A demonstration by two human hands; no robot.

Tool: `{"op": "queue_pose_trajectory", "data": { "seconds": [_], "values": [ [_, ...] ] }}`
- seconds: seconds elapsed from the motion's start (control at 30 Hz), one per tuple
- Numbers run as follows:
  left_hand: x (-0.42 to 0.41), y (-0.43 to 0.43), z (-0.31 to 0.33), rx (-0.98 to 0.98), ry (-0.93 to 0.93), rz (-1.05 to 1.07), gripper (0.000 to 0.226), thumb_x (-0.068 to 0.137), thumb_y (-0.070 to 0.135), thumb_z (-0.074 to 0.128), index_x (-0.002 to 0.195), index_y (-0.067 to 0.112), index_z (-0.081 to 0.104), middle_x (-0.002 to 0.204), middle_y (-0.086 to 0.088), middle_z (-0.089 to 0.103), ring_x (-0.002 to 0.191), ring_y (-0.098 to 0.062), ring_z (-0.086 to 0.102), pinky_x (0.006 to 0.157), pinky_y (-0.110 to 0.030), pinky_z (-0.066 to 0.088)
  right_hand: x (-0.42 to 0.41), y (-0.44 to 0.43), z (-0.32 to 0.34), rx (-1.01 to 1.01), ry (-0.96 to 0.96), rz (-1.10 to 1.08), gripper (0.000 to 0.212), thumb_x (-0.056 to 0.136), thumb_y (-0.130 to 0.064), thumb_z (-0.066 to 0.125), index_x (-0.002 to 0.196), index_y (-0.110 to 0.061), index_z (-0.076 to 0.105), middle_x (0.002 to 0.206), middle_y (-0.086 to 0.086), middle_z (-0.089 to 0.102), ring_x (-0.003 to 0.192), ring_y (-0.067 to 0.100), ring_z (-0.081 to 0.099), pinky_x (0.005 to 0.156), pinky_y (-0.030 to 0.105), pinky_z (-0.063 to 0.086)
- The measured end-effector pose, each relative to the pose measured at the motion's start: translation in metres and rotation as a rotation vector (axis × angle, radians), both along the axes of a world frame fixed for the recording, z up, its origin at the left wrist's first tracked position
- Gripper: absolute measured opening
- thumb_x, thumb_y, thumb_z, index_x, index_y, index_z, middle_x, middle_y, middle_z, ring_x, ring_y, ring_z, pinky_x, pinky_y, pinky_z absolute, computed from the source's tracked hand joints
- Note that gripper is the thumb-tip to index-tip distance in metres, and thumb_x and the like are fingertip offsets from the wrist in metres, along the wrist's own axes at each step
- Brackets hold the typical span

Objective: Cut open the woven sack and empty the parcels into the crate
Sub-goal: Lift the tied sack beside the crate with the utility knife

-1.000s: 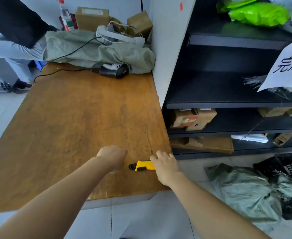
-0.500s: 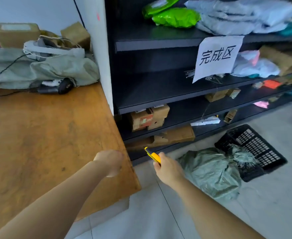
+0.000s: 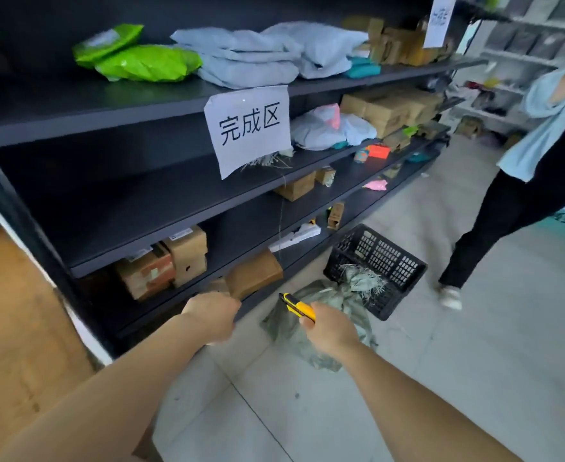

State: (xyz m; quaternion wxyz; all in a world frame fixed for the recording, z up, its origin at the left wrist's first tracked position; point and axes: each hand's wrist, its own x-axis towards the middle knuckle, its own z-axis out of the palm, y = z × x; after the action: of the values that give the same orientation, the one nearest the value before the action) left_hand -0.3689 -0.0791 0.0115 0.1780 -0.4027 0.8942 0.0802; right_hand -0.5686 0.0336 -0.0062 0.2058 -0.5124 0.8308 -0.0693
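A grey-green woven sack [image 3: 287,328] lies on the floor tiles, its frayed mouth [image 3: 361,281] draped over the near rim of a black plastic crate [image 3: 387,258]. My right hand [image 3: 331,328] hangs above the sack, shut on a yellow and black utility knife [image 3: 296,305] whose tip points up and left. My left hand [image 3: 212,315] is a closed fist holding nothing, to the left of the sack, in front of the lowest shelf. The sack's contents are hidden.
A black shelf unit [image 3: 161,201] with boxes, mailer bags and a paper sign [image 3: 249,128] runs along the left and back. The wooden table [image 3: 14,321] edge is at the left. A person [image 3: 524,181] in a light blue top stands at the right.
My right hand has lifted the knife off the table and carried it over the sack. The view has swung right, away from the table toward the shelves, the crate and the other person.
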Motion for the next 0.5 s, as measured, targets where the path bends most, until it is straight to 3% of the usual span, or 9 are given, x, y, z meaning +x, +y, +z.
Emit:
{"op": "queue_pose_trajectory", "data": {
  "seconds": [0.17,0.27,0.37,0.5],
  "values": [
    [-0.073,-0.002,0.006,0.005,-0.002,-0.080,0.030,0.094,0.029,0.048,0.119,0.012,0.051,0.121,-0.008,0.057,0.111,-0.027,0.055,0.085,-0.036,0.048,-0.064,0.010,0.004,-0.010,-0.006,-0.083,0.021,0.098,-0.036,0.044,0.102,-0.016,0.050,0.092,0.004,0.056,0.099,0.030,0.061,0.070,0.032,0.040],
    [-0.113,-0.009,0.006,0.025,-0.001,-0.117,0.036,0.095,0.030,0.048,0.126,0.013,0.052,0.125,-0.010,0.058,0.114,-0.029,0.055,0.088,-0.037,0.050,-0.096,0.009,0.001,0.009,-0.007,-0.148,0.020,0.096,-0.037,0.045,0.098,-0.017,0.049,0.082,0.000,0.052,0.086,0.027,0.059,0.071,0.034,0.046],
    [-0.150,-0.024,0.003,0.030,-0.015,-0.160,0.038,0.094,0.034,0.049,0.125,0.012,0.055,0.121,-0.009,0.060,0.109,-0.029,0.059,0.084,-0.039,0.053,-0.128,0.003,-0.003,0.026,-0.024,-0.211,0.023,0.093,-0.040,0.044,0.102,-0.021,0.052,0.084,0.002,0.058,0.089,0.030,0.065,0.078,0.042,0.054],
    [-0.203,-0.051,-0.003,0.038,-0.026,-0.242,0.025,0.092,0.023,0.047,0.112,0.011,0.057,0.111,-0.009,0.062,0.101,-0.029,0.060,0.071,-0.036,0.051,-0.171,-0.015,-0.007,0.040,0.002,-0.256,0.030,0.096,-0.037,0.044,0.116,-0.017,0.052,0.094,0.006,0.064,0.092,0.029,0.065,0.073,0.036,0.051]
  ]
}}
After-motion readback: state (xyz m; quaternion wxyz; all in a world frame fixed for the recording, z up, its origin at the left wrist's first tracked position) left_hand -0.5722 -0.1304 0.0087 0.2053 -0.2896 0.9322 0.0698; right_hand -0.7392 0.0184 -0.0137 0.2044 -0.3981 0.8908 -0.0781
